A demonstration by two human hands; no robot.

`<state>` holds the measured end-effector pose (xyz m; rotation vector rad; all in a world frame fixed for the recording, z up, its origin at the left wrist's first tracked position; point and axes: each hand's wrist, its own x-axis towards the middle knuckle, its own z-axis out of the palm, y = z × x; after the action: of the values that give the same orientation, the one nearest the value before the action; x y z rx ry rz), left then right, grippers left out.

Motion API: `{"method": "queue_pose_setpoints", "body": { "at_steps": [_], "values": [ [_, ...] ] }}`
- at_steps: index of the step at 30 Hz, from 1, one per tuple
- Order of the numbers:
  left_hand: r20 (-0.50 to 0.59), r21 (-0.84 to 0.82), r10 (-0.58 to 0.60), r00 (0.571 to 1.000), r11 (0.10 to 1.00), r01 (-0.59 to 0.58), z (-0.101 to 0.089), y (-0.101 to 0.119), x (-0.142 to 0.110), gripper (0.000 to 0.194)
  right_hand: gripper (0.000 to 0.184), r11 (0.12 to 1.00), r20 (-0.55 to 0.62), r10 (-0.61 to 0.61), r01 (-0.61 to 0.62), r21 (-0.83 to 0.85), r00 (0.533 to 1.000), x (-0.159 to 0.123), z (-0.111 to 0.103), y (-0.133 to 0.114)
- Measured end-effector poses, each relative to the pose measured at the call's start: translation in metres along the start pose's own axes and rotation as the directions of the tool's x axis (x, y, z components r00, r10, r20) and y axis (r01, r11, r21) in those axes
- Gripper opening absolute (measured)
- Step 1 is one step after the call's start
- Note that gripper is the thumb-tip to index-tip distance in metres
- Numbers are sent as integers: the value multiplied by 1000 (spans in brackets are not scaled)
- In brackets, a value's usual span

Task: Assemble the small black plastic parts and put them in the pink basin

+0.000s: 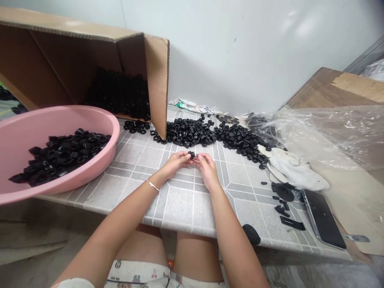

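Observation:
A small black plastic nut-like part [191, 154] is pinched between the thumb and fingers of my left hand [177, 163], just above the tabletop. My right hand [207, 168] meets it from the other side, thumb and fingers pressed together at the part's edge. What those right fingertips grip is too small to make out. Just beyond my hands lies a heap of similar black parts [192, 132]. To its right spreads a second pile of smaller black pieces [240, 140].
A pink basin [115, 138] at left holds many black parts. Behind it a cardboard box [159, 80] lies on its side with more inside. At right are a white cloth glove [297, 170], a phone [324, 220], clear plastic sheeting [327, 132] and loose black scraps [292, 223].

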<state>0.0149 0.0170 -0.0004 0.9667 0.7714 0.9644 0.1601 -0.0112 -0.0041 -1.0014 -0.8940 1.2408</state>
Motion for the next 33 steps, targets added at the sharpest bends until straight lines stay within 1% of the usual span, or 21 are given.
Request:
{"method": "queue_pose_setpoints", "body": {
  "at_steps": [2,4,7,9,12,14,16,18,22,24,26,29,31,33],
  "values": [
    [-11,-5,13,1000,1000,-13,0,0,0,41,28,1000,31,12,-12,5,999,-2,2,-3],
    [-16,-7,22,1000,1000,-22,0,0,0,41,25,999,50,26,-28,28,998,-3,3,-4],
    [-2,1,26,1000,1000,-26,0,0,0,42,24,997,26,35,-37,73,999,-3,4,-5],
    [13,1,29,1000,1000,-29,0,0,0,42,24,996,11,45,-45,74,999,-2,4,-4],
    [18,-7,26,999,1000,-26,0,0,0,44,28,997,27,47,-49,63,999,-1,4,-2],
    [15,-5,22,1000,1000,-22,0,-1,1,44,23,997,37,40,-42,58,999,-1,3,-1],
    [14,0,17,1000,1000,-17,0,-1,1,45,20,998,22,36,-37,55,999,-1,3,-1],
    [14,4,13,1000,1000,-14,0,0,1,45,21,998,10,32,-33,49,999,-1,2,-1],
    [23,34,13,1000,999,-13,1,0,1,46,35,1000,42,-6,7,-26,999,-3,2,-1],
    [37,88,16,999,996,-20,2,0,1,46,34,995,51,-35,40,-88,998,-3,1,-1],
    [52,160,24,998,987,-32,4,0,0,47,30,988,32,-57,61,-144,998,-2,0,1],
    [103,242,28,994,969,-53,7,2,-2,47,30,973,-2,-49,48,-224,999,-1,-2,3],
    [140,265,23,990,963,-60,9,3,-2,47,36,964,7,-30,31,-263,1000,-1,-3,3],
    [142,261,21,990,964,-58,9,3,-2,47,39,965,20,-9,14,-261,1000,-1,-2,3]
  ]
}}
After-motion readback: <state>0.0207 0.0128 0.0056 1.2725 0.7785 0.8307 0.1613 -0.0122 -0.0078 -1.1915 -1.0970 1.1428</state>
